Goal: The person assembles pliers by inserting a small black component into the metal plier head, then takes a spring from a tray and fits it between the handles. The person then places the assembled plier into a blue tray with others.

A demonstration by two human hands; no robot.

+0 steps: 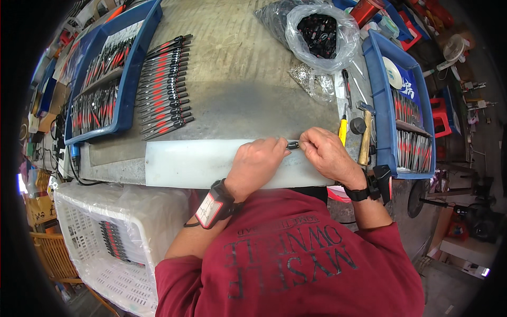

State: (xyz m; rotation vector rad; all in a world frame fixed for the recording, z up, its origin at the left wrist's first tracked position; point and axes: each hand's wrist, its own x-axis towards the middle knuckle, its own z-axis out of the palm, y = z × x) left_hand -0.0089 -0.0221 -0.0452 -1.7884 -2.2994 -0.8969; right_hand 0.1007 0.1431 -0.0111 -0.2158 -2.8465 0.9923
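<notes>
My left hand and my right hand meet over the white strip at the near edge of the grey workbench. Between their fingertips they pinch one small black part. Both hands are closed around it, so most of the part is hidden. A row of several finished black-and-red tools lies on the bench to the left of my hands.
Blue trays of black-and-red tools stand at left and right. A clear bag of black parts sits at the back. A yellow-handled screwdriver and a hammer lie beside my right hand. A white crate is below left.
</notes>
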